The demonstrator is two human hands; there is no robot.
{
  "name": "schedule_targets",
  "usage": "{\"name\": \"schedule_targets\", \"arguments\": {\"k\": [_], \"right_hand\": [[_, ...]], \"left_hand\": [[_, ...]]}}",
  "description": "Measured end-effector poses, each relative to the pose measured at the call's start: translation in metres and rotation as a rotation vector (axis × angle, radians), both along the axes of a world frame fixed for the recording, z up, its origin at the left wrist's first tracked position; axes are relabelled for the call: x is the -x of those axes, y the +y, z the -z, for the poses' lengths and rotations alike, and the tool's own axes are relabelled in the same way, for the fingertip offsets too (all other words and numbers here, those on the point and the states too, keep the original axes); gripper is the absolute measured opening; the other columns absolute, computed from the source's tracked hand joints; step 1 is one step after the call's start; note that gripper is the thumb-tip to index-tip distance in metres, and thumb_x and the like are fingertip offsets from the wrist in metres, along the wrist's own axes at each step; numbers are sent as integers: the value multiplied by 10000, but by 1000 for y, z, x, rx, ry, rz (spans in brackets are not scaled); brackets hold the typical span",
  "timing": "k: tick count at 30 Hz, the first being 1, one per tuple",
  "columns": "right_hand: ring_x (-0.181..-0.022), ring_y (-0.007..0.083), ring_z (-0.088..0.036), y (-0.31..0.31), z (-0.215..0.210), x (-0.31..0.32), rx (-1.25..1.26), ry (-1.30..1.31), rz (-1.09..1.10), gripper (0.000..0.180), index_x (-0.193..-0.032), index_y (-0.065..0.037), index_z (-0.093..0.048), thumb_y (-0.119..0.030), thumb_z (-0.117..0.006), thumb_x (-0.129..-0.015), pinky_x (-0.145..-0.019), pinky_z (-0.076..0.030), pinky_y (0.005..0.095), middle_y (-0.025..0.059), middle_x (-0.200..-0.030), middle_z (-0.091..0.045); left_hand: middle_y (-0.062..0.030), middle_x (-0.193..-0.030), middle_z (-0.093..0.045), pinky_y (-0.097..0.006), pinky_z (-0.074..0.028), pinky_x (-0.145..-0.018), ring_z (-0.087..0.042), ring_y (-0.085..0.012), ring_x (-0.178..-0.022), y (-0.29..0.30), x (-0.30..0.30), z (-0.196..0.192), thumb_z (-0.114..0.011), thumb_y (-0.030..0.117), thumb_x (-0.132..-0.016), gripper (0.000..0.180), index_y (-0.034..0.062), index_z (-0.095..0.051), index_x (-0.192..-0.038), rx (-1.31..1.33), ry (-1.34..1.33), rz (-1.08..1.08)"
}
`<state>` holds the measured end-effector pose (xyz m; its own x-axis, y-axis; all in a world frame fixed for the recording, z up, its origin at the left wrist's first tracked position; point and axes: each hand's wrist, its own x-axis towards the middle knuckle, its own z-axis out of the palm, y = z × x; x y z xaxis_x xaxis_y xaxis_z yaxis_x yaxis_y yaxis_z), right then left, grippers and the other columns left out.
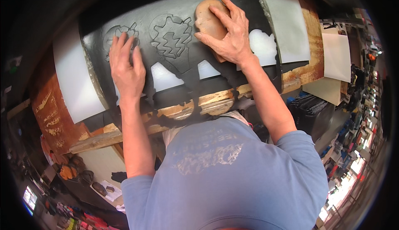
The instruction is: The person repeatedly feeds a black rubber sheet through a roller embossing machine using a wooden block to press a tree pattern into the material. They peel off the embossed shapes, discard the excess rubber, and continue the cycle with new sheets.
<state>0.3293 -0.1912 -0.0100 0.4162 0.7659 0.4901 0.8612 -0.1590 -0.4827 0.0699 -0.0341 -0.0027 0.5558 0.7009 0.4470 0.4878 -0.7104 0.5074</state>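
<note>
A black rubbery sheet lies on the work table, with holes along its near side. Two outlines with zigzag lines show in it: a middle one in full view and a left one partly under my fingers. My left hand rests on the sheet at the left outline, fingers stretched and somewhat apart, holding nothing. Over the sheet's right part, my right hand grips a tan, rounded, sole-like block, thumb at its left edge and fingers across its top. My palm hides the block's right side.
White board shows through the sheet's holes. Pale panels lie left and right on the brown table. A rough wooden edge runs before my body. Black sheets are stacked low at right; cluttered goods lie beyond.
</note>
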Motion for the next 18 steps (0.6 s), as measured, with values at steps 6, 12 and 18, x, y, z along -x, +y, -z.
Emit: {"name": "schedule_targets", "arguments": {"k": [6,12,18], "right_hand": [[-1339,439,-535,-46,-2,7,-112,215,95,552,-1367,-13,-648,-232,-813,-888,-1116,-466,497,275,-1500,-511],[-1245,370,-623,-50,6,16,-227,264,91,455,-1319,13,-646,-165,-774,-921,-1061,-518,435,216,-1356,-614],[-932,149,-673,-63,-38,-35,-518,461,170,186,-1155,1,-703,-115,-721,-1010,-841,-555,294,72,-1003,-728]], "left_hand": [[-169,-1177,-760,-396,-579,-935,-734,-325,-1067,-61,17,-39,-667,-10,-992,208,-6,-733,-1189,310,-163,46],[-107,-973,-753,-373,-580,-758,-702,-295,-858,-171,17,-21,-772,10,-899,137,33,-712,-1021,351,-74,332],[-57,-933,-731,-390,-534,-695,-627,-308,-823,-177,11,3,-815,-4,-837,221,76,-688,-999,-9,-103,324]]}}
